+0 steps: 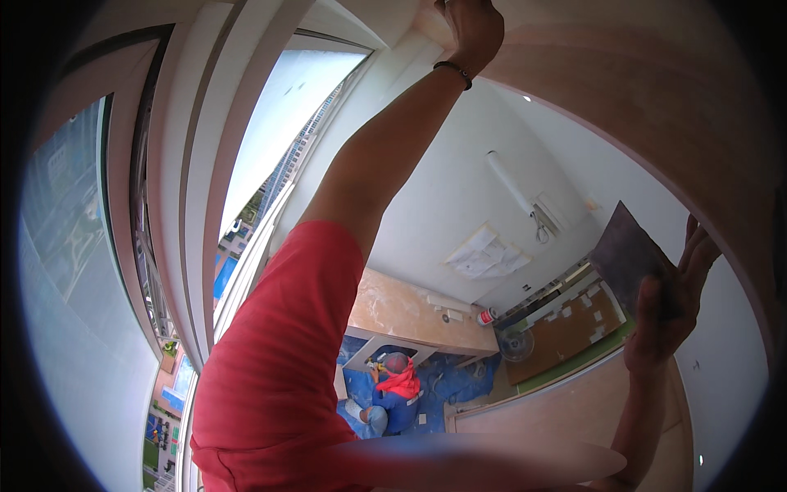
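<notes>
My left arm, in a red sleeve, reaches up to the top of the view. My left hand point(477, 34), with a dark band at its wrist, is up against the pale wooden surface point(607, 57) overhead. Its fingers are mostly cut off by the picture's edge, so whether they grip anything is unclear. On the right, my right hand point(668, 307) is raised near the curved edge of that wood. A thin, dark, four-cornered sheet or blade point(627, 256) is held between its thumb and palm, the other fingers stretched upward. Its exact kind does not show.
A tall window point(279, 123) with pale frames stands on the left, buildings far below outside. Down below, a person in a red hood point(399, 379) crouches on blue floor covering by a wooden counter point(402, 307). A fan point(516, 344) and a red-white tub point(487, 316) are nearby.
</notes>
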Demonstrator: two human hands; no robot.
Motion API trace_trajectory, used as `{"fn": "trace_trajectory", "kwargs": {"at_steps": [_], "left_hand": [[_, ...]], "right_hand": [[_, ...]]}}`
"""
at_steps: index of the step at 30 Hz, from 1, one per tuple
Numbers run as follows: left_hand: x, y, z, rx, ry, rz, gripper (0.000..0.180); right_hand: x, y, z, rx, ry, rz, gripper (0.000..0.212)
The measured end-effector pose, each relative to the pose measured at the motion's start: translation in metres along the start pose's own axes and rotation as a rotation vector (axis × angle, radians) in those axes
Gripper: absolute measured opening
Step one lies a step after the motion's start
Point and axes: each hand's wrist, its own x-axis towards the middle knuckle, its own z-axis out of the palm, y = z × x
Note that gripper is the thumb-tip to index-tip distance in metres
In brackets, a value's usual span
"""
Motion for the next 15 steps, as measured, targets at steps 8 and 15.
{"fn": "trace_trajectory", "kwargs": {"at_steps": [8,15], "left_hand": [[0.016,0.012,0.013,-0.045,0.248,-0.052,0.043],[0.001,0.0,-0.001,-0.051,0.124,-0.002,0.044]], "right_hand": [[-0.002,-0.001,-0.003,0.01,0.004,0.02,0.071],[0.0,-0.003,-0.005,-0.02,-0.022,0.033,0.065]]}}
